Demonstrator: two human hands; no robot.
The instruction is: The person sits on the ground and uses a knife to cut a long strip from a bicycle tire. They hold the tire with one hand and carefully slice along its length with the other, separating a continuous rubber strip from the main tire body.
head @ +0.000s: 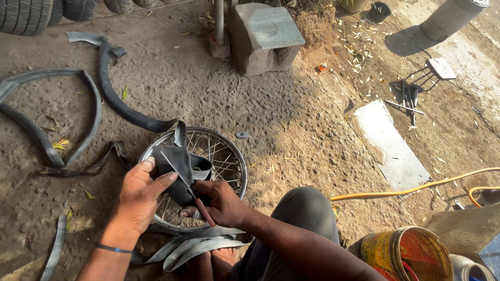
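Note:
My left hand (139, 195) pinches a flat piece of dark rubber inner tube (179, 162) between thumb and fingers. My right hand (217, 203) grips a tool with a reddish handle (204, 211); its thin blade lies against the rubber piece. Both hands work just above a spoked metal wheel rim (232, 156) lying flat on the dirt. A long strip of the same rubber (117, 101) runs from the held piece up and to the left. Cut rubber strips (200, 244) lie under my wrists near my foot.
A looped inner tube (31, 130) lies at left, tyres (26, 15) at top left. A concrete block (265, 36) stands at top centre. A flat metal sheet (390, 145), hand tools (409, 99), a yellow hose (416, 188) and a rusty paint bucket (409, 252) are at right.

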